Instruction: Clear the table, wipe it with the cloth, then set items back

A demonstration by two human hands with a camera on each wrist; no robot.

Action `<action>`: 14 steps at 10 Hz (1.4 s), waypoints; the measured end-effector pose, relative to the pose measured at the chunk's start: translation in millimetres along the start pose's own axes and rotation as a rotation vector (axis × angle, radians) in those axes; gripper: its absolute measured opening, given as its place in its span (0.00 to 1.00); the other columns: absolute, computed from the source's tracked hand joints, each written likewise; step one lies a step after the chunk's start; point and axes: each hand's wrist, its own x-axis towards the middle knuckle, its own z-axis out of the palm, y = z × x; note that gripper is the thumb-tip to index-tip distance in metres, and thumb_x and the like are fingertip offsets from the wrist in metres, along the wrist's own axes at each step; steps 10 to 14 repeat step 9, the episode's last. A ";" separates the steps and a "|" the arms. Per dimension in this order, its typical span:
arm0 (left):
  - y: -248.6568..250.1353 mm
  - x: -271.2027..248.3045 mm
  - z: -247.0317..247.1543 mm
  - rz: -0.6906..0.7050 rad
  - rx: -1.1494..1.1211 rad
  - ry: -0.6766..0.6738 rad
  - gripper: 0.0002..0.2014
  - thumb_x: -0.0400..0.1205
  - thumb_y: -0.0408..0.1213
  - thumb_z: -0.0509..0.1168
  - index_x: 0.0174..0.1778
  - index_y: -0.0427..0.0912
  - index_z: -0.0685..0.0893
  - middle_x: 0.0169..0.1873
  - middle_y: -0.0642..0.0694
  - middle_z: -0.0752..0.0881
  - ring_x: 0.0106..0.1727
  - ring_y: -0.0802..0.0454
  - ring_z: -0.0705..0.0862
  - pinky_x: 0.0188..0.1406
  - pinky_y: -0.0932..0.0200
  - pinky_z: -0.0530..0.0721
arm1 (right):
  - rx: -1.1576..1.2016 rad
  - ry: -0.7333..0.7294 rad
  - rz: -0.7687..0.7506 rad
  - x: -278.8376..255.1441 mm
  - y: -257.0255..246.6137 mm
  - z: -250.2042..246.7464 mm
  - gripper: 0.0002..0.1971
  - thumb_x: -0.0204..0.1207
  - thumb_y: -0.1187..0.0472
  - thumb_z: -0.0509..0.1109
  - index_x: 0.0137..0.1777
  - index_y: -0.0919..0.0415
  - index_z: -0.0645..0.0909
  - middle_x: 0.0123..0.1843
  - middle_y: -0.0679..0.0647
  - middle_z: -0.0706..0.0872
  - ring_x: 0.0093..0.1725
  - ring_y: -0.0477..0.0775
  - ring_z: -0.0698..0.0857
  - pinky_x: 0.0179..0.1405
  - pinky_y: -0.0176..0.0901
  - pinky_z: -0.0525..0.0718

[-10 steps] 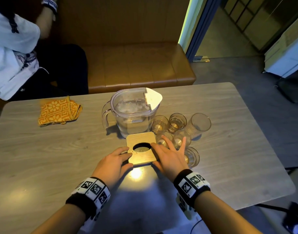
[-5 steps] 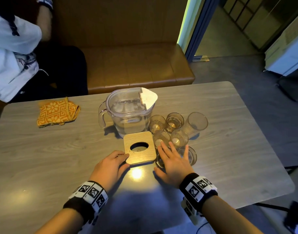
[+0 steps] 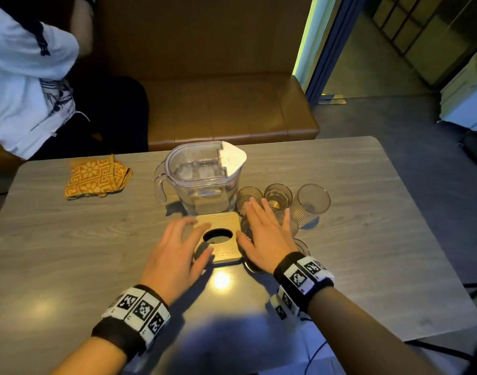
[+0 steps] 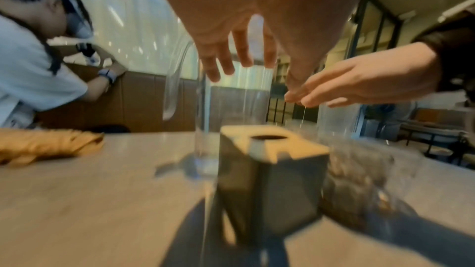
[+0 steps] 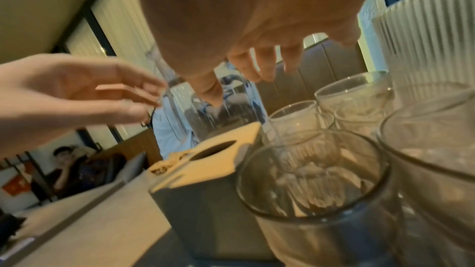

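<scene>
- Head view: left hand (image 3: pixel 175 255) and right hand (image 3: pixel 264 236), fingers spread, holding nothing, hover either side of wood-topped box (image 3: pixel 221 239).
- Water pitcher (image 3: pixel 202 180) just behind box.
- Glasses (image 3: pixel 278 197) right of box.

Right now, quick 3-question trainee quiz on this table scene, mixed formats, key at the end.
1. True or false: the left hand grips the pitcher handle.
2. Multiple choice: the patterned orange cloth lies A) under the glasses B) on the table, left of the pitcher C) in the right hand.
3. Fill in: the wood-topped box has a round ____ in its top.

Key: 1 false, both hands hover open above the box and glasses. 2 B. 3 hole.
</scene>
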 end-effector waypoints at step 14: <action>23.9 -21.4 66.4 0.142 0.150 -0.308 0.30 0.80 0.47 0.67 0.78 0.43 0.72 0.77 0.42 0.72 0.81 0.39 0.67 0.79 0.42 0.69 | 0.029 -0.115 0.226 -90.3 19.7 53.8 0.41 0.82 0.43 0.61 0.86 0.52 0.41 0.88 0.56 0.41 0.86 0.65 0.41 0.82 0.70 0.52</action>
